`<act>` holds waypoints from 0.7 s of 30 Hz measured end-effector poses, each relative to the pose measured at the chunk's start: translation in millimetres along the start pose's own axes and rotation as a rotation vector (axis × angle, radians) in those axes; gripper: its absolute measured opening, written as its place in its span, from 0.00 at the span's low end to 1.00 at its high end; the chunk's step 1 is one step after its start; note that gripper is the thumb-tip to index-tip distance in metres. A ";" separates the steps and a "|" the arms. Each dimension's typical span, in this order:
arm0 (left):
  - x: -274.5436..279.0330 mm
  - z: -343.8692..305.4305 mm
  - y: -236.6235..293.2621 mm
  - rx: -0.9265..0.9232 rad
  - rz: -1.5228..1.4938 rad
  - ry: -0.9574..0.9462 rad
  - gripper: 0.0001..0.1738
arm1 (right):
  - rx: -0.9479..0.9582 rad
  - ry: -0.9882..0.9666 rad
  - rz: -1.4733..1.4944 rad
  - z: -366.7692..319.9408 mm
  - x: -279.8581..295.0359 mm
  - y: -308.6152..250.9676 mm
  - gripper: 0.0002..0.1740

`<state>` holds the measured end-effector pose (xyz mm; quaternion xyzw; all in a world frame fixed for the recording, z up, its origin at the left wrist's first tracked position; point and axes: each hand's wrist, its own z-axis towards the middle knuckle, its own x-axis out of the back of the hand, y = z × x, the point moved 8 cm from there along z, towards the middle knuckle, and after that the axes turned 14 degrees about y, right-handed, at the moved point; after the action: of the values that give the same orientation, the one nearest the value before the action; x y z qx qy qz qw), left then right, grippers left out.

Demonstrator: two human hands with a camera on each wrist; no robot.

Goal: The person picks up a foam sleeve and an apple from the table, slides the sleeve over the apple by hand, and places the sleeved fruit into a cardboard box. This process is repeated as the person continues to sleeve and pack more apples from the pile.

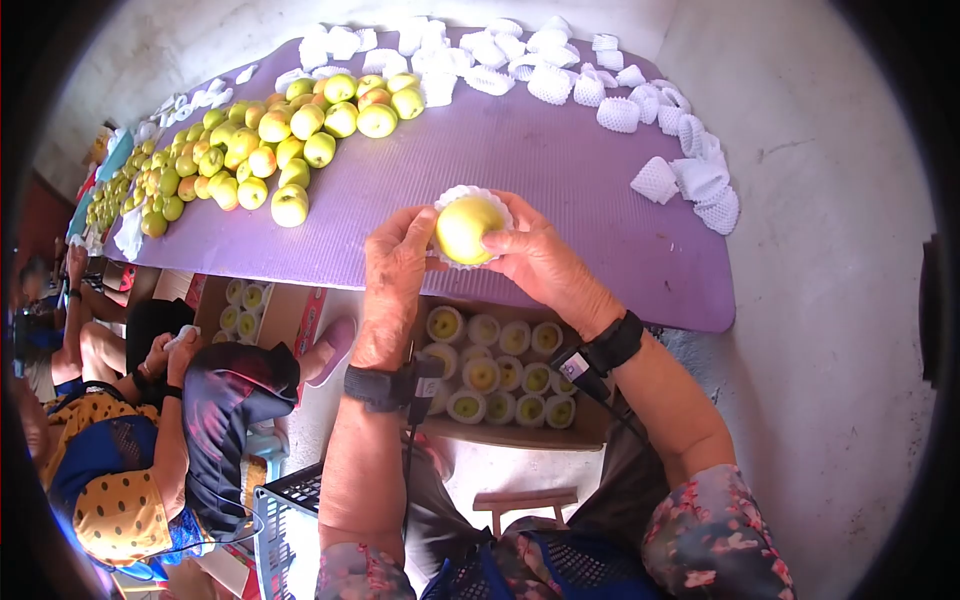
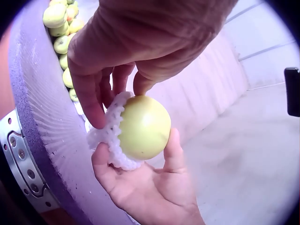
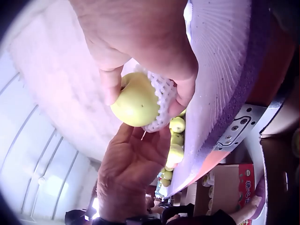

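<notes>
Between both hands, above the near edge of the purple mat, is a yellow-green apple (image 1: 466, 229) partly inside a white foam net sleeve (image 2: 111, 133). My left hand (image 1: 398, 262) pinches the sleeve and apple from the left, thumb at the apple's edge. On the other side my right hand (image 1: 545, 262) holds them, its thumb lying across the apple's front. The wrist views show one half of the apple bare and the other half covered by the net. In the right wrist view, the fingers of my right hand (image 3: 140, 42) curl round the sleeved side.
A heap of apples (image 1: 245, 150) lies on the left of the purple mat (image 1: 560, 200). Loose foam sleeves (image 1: 548, 84) line its far and right edges. Below the near edge sits a cardboard box (image 1: 500, 432) of sleeved apples. Another person (image 1: 130, 450) sits at the left.
</notes>
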<state>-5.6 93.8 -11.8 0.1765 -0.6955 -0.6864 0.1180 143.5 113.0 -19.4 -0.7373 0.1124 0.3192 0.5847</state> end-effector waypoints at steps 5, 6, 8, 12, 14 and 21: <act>1.4 3.8 -0.7 -0.043 0.069 0.019 0.16 | -0.039 -0.019 0.027 1.8 1.3 5.3 0.35; 3.0 3.2 1.5 -0.075 0.131 0.047 0.15 | -0.058 -0.024 0.040 1.6 0.7 6.3 0.35; 3.7 0.1 8.8 -0.140 0.253 0.103 0.13 | -0.089 -0.033 0.048 0.2 -1.1 7.4 0.35; -3.4 -19.4 46.2 -0.586 0.483 0.279 0.10 | -0.082 -0.042 0.027 -3.2 -4.3 3.3 0.35; -6.9 -23.4 52.2 -0.697 0.510 0.313 0.08 | -0.055 -0.033 0.019 -4.1 -4.3 0.0 0.36; -18.9 -32.3 60.5 -0.813 0.592 0.325 0.08 | 0.043 0.155 -0.068 0.9 12.1 -5.7 0.37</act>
<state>19.7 71.8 51.0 0.0165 -0.3658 -0.8020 0.4719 155.6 118.0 -22.3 -0.7504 0.1390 0.2388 0.6004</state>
